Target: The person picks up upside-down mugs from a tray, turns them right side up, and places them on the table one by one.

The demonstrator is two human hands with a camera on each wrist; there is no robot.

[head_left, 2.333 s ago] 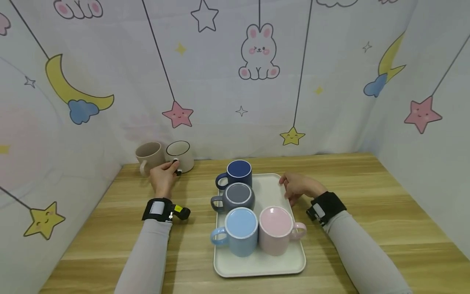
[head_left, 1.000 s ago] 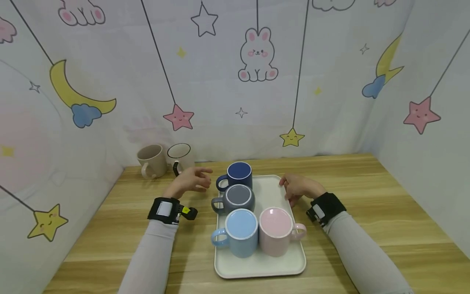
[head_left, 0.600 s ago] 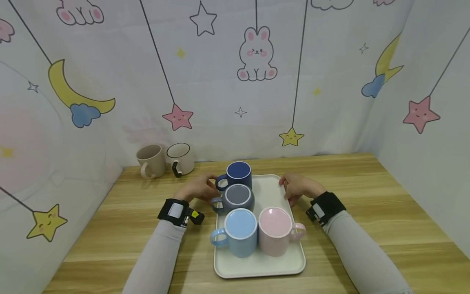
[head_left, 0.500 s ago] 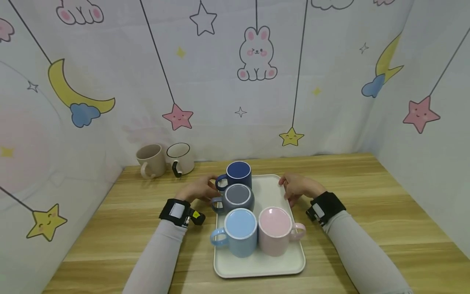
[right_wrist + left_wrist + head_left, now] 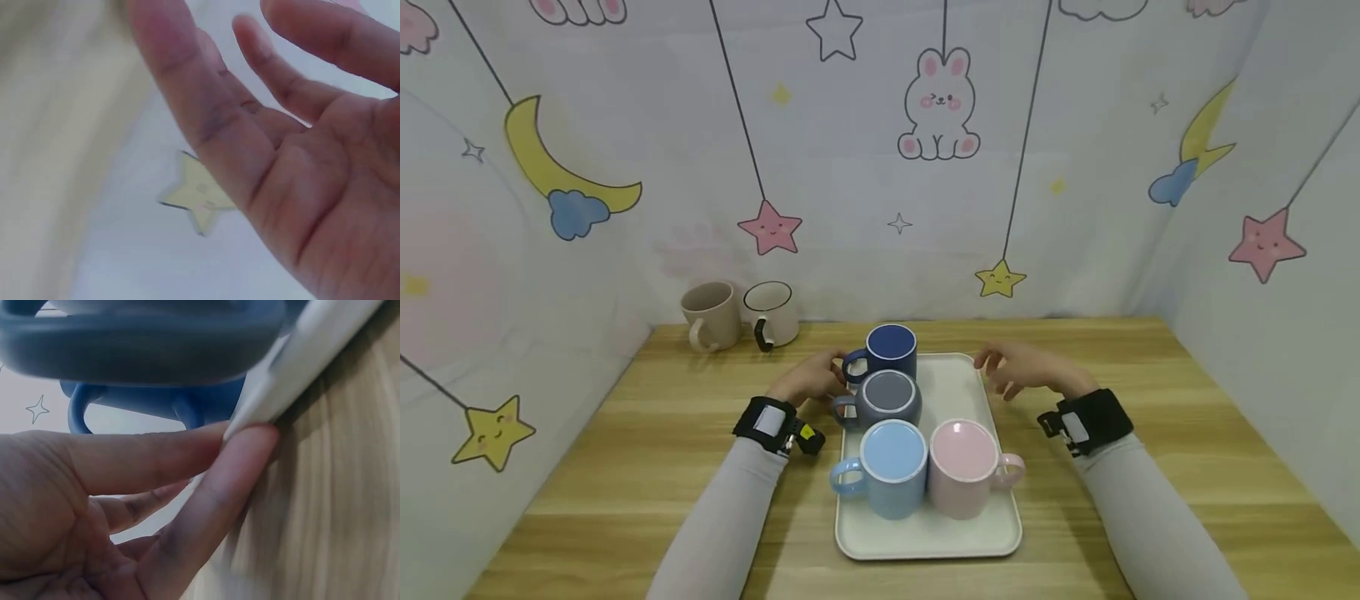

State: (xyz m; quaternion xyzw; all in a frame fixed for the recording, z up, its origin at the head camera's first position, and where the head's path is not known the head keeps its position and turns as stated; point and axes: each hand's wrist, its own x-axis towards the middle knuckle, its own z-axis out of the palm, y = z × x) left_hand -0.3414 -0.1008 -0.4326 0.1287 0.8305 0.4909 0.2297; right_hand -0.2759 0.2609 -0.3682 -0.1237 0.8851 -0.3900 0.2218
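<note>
Four mugs [image 5: 895, 479] stood on the tray [image 5: 955, 392]; the left hand [image 5: 811, 377] pinched its left rim [image 5: 300, 365], seemingly steadying it; the right hand [image 5: 1026, 368], empty, spread loosely beside it.

On the table [image 5: 640, 467], the tray [image 5: 932, 542] lay between the left hand [image 5: 812, 377], at its left edge, and the right hand [image 5: 1026, 368], near its rear right corner. Down its left side stood the rearmost mug [image 5: 891, 346], the middle mug [image 5: 888, 402] and the front left mug [image 5: 895, 475], with the front right mug [image 5: 961, 475] beside the last. Behind and left, two further mugs [image 5: 775, 318] stood before the backdrop [image 5: 865, 283].
</note>
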